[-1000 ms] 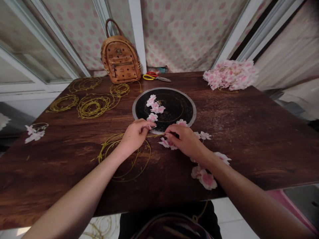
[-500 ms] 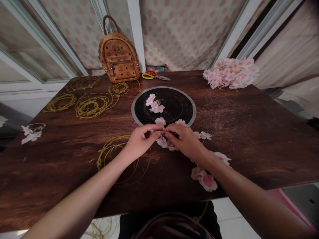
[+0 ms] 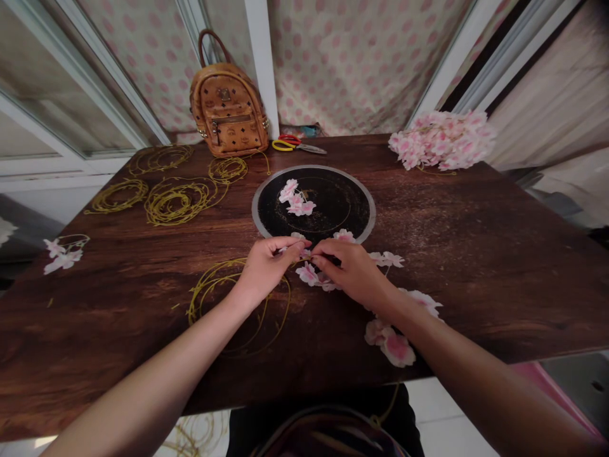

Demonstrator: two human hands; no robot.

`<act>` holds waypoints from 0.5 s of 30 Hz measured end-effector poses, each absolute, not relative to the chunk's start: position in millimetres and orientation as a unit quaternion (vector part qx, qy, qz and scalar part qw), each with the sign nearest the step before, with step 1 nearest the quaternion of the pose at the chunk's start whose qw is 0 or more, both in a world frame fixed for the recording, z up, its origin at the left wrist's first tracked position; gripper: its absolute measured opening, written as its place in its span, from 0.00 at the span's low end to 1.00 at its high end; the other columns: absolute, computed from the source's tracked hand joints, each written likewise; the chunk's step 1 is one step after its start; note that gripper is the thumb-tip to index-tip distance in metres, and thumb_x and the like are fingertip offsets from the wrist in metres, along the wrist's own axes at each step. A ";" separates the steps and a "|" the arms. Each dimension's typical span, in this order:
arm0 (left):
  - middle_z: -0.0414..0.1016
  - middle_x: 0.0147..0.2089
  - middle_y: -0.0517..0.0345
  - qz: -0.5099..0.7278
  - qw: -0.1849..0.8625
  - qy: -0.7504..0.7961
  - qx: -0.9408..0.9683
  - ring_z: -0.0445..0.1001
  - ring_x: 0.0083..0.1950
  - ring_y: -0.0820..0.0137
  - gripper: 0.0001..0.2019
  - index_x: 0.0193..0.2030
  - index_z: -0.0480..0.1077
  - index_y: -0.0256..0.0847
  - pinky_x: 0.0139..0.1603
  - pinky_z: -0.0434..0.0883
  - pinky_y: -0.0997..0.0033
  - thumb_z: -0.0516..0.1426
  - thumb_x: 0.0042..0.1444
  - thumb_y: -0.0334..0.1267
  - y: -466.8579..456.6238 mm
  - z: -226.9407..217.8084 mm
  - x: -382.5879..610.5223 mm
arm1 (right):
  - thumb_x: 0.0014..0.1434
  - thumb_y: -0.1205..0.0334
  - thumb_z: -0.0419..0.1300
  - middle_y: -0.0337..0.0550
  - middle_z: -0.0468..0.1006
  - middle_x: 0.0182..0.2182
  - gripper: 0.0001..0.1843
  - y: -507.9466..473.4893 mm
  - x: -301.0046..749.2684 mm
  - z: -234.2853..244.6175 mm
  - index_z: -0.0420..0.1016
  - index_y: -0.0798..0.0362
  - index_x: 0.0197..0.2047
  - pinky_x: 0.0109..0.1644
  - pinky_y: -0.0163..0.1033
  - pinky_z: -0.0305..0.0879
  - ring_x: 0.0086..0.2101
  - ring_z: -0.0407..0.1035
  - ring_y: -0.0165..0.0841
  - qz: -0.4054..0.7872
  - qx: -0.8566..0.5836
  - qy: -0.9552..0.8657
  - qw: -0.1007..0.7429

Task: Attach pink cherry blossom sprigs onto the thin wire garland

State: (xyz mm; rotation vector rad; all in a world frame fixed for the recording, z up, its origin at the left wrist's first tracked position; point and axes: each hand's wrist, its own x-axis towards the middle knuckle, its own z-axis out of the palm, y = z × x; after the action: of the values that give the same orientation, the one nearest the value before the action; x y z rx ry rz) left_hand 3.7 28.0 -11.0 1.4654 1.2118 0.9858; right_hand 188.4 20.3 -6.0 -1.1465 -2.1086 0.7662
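My left hand (image 3: 267, 265) and my right hand (image 3: 351, 269) meet fingertip to fingertip at the near rim of the round black inset (image 3: 333, 216) in the wooden table (image 3: 476, 266). Both pinch a thin yellow-green wire strung with pink-white fabric flowers (image 3: 308, 273). The wire's loose coil (image 3: 228, 298) lies under my left wrist. More strung flowers (image 3: 394, 346) trail beside my right forearm toward the table's front edge. A few flowers (image 3: 295, 198) lie on the black inset.
Several coils of yellow wire (image 3: 176, 200) lie at the back left. A brown backpack (image 3: 229, 111) and scissors (image 3: 297, 145) stand at the back edge. A heap of pink flowers (image 3: 442, 139) sits back right; a small flower sprig (image 3: 61, 254) at far left.
My left hand slid right to meet my right hand, and the flower near the inset's rim was drawn in between the fingers. My right hand stayed in place.
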 end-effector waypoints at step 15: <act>0.81 0.45 0.56 0.390 0.241 0.507 0.730 0.77 0.47 0.65 0.09 0.43 0.78 0.43 0.51 0.70 0.65 0.57 0.59 0.37 35.6 -12.7 -14.3 | 0.63 0.65 0.52 0.39 0.74 0.30 0.09 20.6 189.6 -5.8 0.73 0.53 0.35 0.39 0.36 0.59 0.33 0.67 0.30 0.291 -0.446 -0.790 0.305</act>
State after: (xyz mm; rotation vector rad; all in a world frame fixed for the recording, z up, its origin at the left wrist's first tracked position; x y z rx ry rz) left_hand -14.3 35.6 -12.7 1.9962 1.3881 1.0661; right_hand 189.6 20.6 -5.8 -1.1803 -2.0919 0.7697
